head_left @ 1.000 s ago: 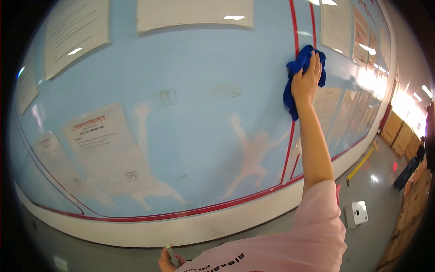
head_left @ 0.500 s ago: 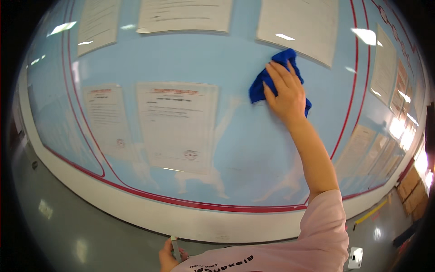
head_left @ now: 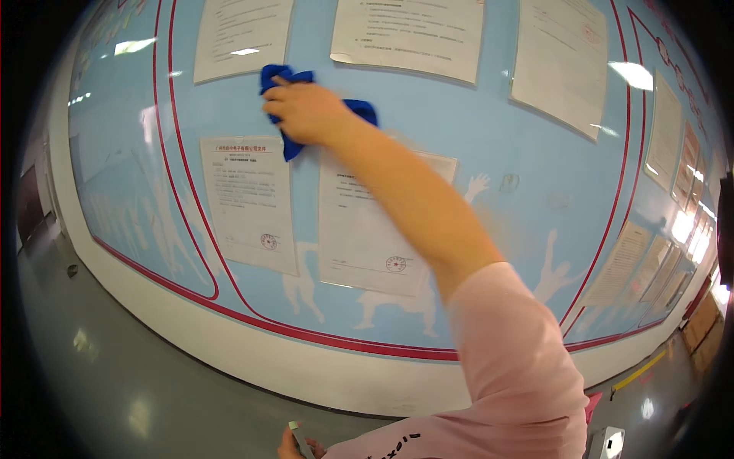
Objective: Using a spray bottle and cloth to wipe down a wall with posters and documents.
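Observation:
My right arm reaches across a light blue wall board. Its hand is closed over a blue cloth, pressing it to the board's surface. The cloth is bunched, with one end sticking out past the wrist. It lies between a posted sheet above and another sheet with a red heading below. Low at the bottom edge, my left hand grips a slim grey object with a pale green end; its kind cannot be made out. A further printed sheet is partly covered by my forearm.
More paper sheets hang at the upper right. Dark red lines frame the board above a white lower border. The grey floor runs along its foot. At the right are a yellow strip, brown boxes and a white object.
My right hand has swept the blue cloth leftward across the board, from beneath the right sheet to beneath the left one. The view has shifted too. My left hand still grips its object.

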Action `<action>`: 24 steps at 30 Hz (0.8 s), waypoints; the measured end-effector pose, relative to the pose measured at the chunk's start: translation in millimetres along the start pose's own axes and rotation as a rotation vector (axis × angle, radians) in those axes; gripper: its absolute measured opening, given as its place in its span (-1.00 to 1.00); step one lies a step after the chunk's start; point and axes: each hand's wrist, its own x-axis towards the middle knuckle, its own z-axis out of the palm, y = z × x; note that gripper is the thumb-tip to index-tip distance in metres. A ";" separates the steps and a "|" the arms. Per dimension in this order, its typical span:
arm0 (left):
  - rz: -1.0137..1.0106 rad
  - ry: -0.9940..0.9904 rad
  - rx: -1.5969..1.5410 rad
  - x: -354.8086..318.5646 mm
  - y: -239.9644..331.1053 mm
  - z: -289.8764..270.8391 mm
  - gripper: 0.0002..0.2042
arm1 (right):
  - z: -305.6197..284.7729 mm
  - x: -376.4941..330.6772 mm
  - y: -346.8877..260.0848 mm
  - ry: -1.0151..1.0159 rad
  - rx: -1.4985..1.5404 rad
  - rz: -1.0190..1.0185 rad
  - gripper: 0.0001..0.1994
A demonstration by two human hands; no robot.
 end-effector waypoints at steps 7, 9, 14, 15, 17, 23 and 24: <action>-0.234 0.085 -0.030 -11.3 3.1 -29.0 -0.77 | 11.1 20.2 -36.1 -0.109 0.066 0.070 -0.55; -0.255 0.059 -0.004 -13.4 10.8 -34.1 -0.79 | -5.9 4.3 -15.3 -0.047 0.136 0.080 -0.52; -0.029 0.012 0.051 -4.4 -23.6 -38.7 -0.67 | -71.8 -55.8 39.7 0.059 -0.064 -0.030 -0.56; 0.194 0.014 0.084 -4.7 -34.9 -38.5 -0.47 | -80.9 -68.7 44.3 0.052 -0.081 -0.054 -0.57; 0.115 -0.015 0.087 -8.5 -30.9 -37.5 -0.48 | -99.7 -96.8 50.8 0.051 -0.117 -0.061 -0.59; 0.160 -0.123 0.178 -16.1 -22.4 -29.5 -0.45 | -153.5 -194.9 68.0 0.020 -0.265 0.102 -0.59; 0.196 -0.125 0.219 -18.4 -20.2 -27.2 -0.42 | -159.9 -208.8 65.2 -0.001 -0.284 0.155 -0.62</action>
